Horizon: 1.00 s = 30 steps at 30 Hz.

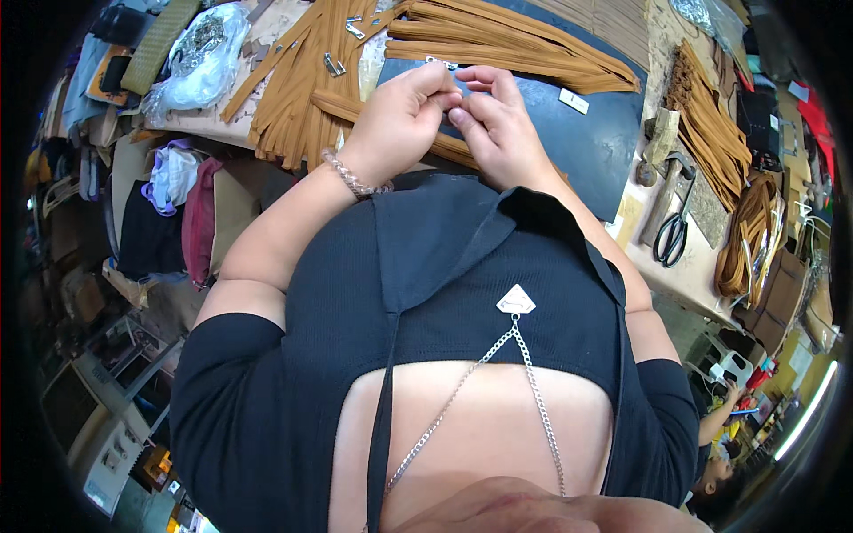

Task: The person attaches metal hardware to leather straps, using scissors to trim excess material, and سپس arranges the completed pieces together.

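Note:
My left hand (404, 111) and my right hand (498, 115) meet over the near edge of a dark board (600, 142). The thumb and fingers of both are pinched together at one spot, their tips almost touching. Whatever they hold is too small or too hidden to name. A small silver metal fitting (442, 62) shows just beyond my left fingertips. Long brown strips (506, 40) lie in a bundle behind my hands. More brown strips (289, 107) fan out to the left, with silver metal fittings (334, 65) on top.
A clear plastic bag (209, 44) of small parts lies at the far left. On the right are black-handled scissors (673, 238), a hammer (662, 191), a brown strip bundle (715, 133) and a coil (751, 235). A small pale block (574, 101) rests on the board. Another person (720, 449) is at lower right.

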### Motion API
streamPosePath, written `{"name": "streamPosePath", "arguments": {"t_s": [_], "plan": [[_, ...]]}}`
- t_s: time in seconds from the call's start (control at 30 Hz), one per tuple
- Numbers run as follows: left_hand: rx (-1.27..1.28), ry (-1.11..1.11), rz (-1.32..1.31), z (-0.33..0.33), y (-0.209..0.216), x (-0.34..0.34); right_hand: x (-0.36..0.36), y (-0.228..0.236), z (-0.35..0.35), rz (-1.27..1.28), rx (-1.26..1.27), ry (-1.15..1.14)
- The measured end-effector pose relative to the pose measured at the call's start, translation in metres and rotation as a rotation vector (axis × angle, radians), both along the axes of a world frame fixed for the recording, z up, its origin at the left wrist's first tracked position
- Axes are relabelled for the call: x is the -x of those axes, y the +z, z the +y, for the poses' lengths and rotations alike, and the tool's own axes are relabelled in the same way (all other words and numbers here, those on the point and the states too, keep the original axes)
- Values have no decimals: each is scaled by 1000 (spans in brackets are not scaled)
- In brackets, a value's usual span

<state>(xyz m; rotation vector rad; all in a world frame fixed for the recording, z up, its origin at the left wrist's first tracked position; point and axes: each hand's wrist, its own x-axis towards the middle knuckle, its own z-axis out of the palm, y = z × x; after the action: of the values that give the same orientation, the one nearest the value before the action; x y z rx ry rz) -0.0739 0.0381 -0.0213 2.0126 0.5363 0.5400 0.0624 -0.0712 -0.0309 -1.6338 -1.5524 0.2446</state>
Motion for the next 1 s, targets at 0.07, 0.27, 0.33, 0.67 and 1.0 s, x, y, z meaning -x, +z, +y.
{"name": "streamPosePath", "arguments": {"t_s": [0.07,0.27,0.33,0.67,1.0], "plan": [[60,-57,-86,1,1,-1,1,-2,0,293,-3,48],[585,-136,-177,-3,6,6,-9,16,-13,345,143,92],[721,-114,-206,-2,4,10,-9,17,-16,337,118,88],[534,-119,-230,-7,8,9,-12,24,-23,299,90,77],[746,-214,-172,-4,7,1,-18,35,-33,223,33,158]]}}
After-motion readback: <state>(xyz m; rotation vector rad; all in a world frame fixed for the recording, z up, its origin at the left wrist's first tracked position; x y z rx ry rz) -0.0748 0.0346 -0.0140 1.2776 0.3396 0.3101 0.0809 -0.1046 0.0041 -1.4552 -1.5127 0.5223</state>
